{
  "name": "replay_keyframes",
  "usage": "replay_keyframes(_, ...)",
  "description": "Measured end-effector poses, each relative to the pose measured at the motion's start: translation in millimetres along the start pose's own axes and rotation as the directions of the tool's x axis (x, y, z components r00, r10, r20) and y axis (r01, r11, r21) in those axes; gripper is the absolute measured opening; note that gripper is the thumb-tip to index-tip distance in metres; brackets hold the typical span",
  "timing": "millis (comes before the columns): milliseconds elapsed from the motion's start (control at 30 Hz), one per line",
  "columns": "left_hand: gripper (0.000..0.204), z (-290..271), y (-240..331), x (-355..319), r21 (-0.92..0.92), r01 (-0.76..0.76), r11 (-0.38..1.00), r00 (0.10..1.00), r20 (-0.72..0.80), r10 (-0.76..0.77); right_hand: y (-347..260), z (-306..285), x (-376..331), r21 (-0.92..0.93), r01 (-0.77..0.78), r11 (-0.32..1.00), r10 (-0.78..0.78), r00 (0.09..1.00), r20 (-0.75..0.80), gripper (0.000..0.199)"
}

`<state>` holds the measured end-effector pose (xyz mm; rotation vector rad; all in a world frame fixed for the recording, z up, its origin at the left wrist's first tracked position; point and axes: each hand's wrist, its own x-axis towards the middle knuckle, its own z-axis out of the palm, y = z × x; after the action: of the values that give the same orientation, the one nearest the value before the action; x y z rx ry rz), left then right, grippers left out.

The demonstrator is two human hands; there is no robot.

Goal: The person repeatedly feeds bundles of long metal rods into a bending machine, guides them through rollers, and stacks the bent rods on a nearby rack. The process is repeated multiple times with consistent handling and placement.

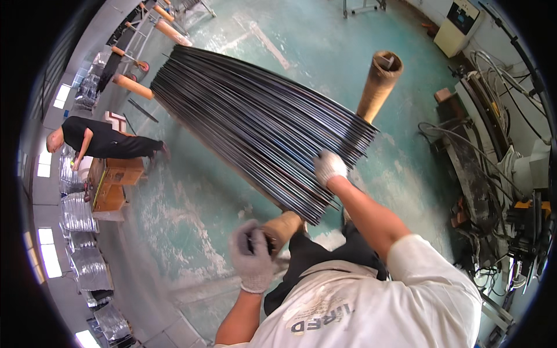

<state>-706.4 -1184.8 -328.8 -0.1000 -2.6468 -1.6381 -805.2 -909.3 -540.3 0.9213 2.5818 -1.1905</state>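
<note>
Now gloved left hand (250,255) clenches cardboard post (282,227); right hand (329,166) flat on dark rods (255,122).

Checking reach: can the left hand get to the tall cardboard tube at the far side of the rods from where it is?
Probably not. The left hand grips a dark rod at the near tube, and the rod stack lies between it and the far tube.

Two gloved hands, one bundle of dark rods (255,122), five cardboard tubes, one other person (98,141).

Co-worker (98,141) bent over crate (116,177); machinery (510,191).
</note>
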Motion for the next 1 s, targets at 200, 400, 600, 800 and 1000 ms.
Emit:
replay_keyframes(200, 0.02, 15.6, 14.1, -6.9, 0.082, 0.088, 0.993, 0.99, -0.113, -0.078, -17.5, 18.4, 82.0, -0.125, 0.247, 0.961, -0.235, 0.967, 0.101, 0.024)
replay_keyframes(400, 0.024, 23.4, 5.6, -13.1, 0.025, 0.116, 0.993, 0.975, -0.196, -0.109, 50.9, 16.8, 94.6, -0.389, 0.191, 0.901, -0.068, 0.949, 0.308, 0.027)
replay_keyframes(600, 0.026, 27.5, -0.7, -12.0, 0.025, 0.114, 0.993, 0.97, -0.219, -0.106, 74.7, -28.6, 127.4, -0.517, 0.246, 0.82, -0.27, 0.962, 0.03, 0.056)
replay_keyframes(800, 0.026, 22.8, 0.0, -4.9, 0.078, 0.129, 0.989, 0.975, -0.192, -0.112, 108.6, -44.5, 228.3, -0.485, 0.189, 0.854, -0.29, 0.946, -0.142, 0.084)
replay_keyframes(1000, 0.028, 19.2, -6.6, -1.1, 0.126, 0.071, 0.99, 0.986, -0.159, -0.05, 91.7, -32.4, 277.2, -0.536, 0.022, 0.844, -0.057, 0.997, -0.049, 0.036)
